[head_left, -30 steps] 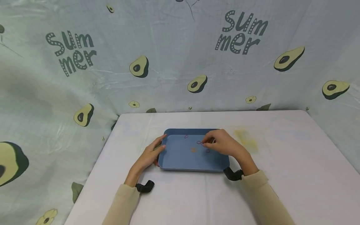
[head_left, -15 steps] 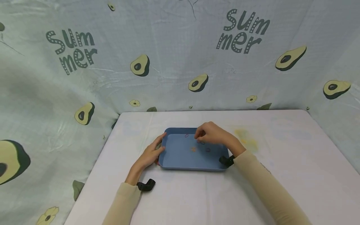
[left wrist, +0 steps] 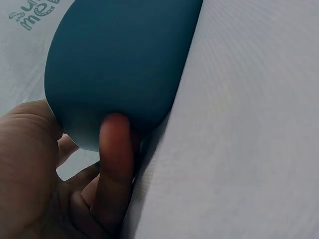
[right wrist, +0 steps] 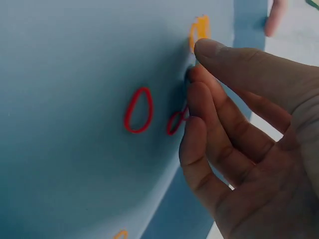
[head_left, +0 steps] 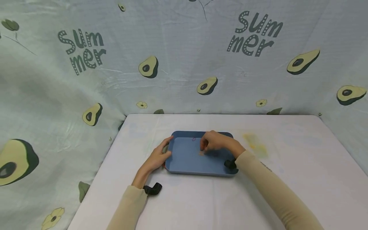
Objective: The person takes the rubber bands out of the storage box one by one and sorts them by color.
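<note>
holding the left edge of a blue tray [head_left: 184,161], the left grip [head_left: 156,158] curls on its raised rim; the tabletop [head_left: 287,166] extends wide to the right and near. the right grip [head_left: 214,141] bends over the tray's middle, just at an orange loop [right wrist: 202,28]; whether it pinches this, i cannot tell. two thin red loops [right wrist: 128,110] are beside, one plainly oval. the far cloth [head_left: 184,38] reads "summer" two times.

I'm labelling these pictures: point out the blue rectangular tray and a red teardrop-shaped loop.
Blue rectangular tray [head_left: 184,161]: head view, on its bare floor.
Red teardrop-shaped loop [right wrist: 130,107]: right wrist view, on its left strand.
</note>
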Demonstrator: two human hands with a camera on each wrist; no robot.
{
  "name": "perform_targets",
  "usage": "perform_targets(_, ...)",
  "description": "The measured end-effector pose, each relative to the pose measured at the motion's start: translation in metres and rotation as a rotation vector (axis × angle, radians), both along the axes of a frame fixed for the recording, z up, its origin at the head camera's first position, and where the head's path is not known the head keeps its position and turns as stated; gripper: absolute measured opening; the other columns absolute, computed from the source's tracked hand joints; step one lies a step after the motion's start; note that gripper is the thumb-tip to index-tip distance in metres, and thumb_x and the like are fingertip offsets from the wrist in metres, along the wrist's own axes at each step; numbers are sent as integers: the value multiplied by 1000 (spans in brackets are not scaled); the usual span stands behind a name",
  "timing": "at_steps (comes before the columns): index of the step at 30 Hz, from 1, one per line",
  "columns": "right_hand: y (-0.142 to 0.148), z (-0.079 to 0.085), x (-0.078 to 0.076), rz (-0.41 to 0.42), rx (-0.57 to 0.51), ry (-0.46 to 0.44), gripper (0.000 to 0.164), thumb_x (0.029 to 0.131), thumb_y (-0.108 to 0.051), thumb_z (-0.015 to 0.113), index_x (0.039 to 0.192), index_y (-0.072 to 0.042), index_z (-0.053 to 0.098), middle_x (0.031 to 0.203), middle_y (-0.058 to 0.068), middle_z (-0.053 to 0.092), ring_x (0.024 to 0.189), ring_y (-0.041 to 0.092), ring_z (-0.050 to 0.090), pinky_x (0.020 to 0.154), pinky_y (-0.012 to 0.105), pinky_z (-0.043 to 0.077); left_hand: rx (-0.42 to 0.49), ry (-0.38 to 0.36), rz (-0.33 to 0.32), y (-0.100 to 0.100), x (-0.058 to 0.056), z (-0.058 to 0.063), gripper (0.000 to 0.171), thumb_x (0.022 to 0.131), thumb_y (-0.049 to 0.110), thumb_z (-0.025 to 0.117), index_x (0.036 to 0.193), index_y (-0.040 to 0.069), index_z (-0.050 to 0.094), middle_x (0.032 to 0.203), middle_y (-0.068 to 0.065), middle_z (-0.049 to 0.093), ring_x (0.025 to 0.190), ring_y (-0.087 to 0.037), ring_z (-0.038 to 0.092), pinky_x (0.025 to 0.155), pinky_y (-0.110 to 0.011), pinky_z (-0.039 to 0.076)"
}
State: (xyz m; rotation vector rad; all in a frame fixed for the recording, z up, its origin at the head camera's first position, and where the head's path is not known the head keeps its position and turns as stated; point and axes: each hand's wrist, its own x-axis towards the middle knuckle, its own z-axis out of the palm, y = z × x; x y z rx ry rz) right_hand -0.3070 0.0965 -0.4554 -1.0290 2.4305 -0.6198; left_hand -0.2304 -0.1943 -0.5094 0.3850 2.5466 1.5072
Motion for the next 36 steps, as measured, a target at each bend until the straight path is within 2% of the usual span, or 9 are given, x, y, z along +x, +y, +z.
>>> perform_targets(6,0,-3,1,-4,11,23,6,82,-10,74,86,-15,74,84,-4,69,75,8,60,68,25,50,-3,14,0,2,-2,-2,67,94,11,48,153,31,25,152,-8,35,40,-8,27,45,-27,38)
perform_targets(13,-2,-2,2,-19,46,66,3,81,-14,76,80,-16,74,78,-5,68,69,9,58,64,25,49,22,6,14,4,-3,-1,67,93,10,48,153,32,26,152,-9,35,39,-9,28,44,-27,38)
perform_targets(18,0,-3,2,-42,81,84,11,82,-15,74,72,-18,72,71,-7,66,62,9,55,75,36,52,29,-5,4,4,-3,-2,66,95,11,47,153,32,25,153,-8,33,38,-9,29,43,-27,38)
perform_targets(23,2,-3,2,-28,101,88,19,86,-13,69,68,-19,70,64,-6,62,56,9,51,66,33,50,10,14,9,4,-3,-3,65,94,12,47,153,31,25,153,-8,34,42,-15,27,49,-30,39)
perform_targets(25,2,-2,3,-18,111,84,20,87,-13,67,67,-20,69,62,-6,59,54,8,49,56,27,43,-6,33,13,3,-3,-4,65,94,12,48,153,30,26,153,-7,35,58,-18,48,64,-33,44)
perform_targets(27,3,-1,3,-10,121,95,21,87,-14,67,68,-20,68,62,-6,58,54,8,48,55,24,40,-13,45,15,3,-3,-4,65,94,13,48,153,29,27,153,-7,36,90,-23,59,78,-38,43)
perform_targets(30,6,2,4,-4,123,102,19,87,-14,67,68,-19,68,63,-6,59,55,8,47,56,24,40,-21,52,15,3,-3,-4,65,94,13,49,153,29,28,153,-7,36,127,-21,43,90,-40,36)
perform_targets(33,10,5,4,-10,120,106,17,86,-14,68,70,-18,69,66,-6,61,58,9,49,58,25,41,-14,37,20,3,-2,-3,65,94,13,49,152,30,27,153,-8,35,83,-21,55,78,-37,41)
perform_targets(36,13,8,3,-21,115,119,14,85,-15,68,72,-18,70,69,-6,62,59,10,50,58,26,42,-1,18,32,3,-1,-2,65,94,13,49,152,33,28,152,-9,35,48,-14,34,59,-31,40)
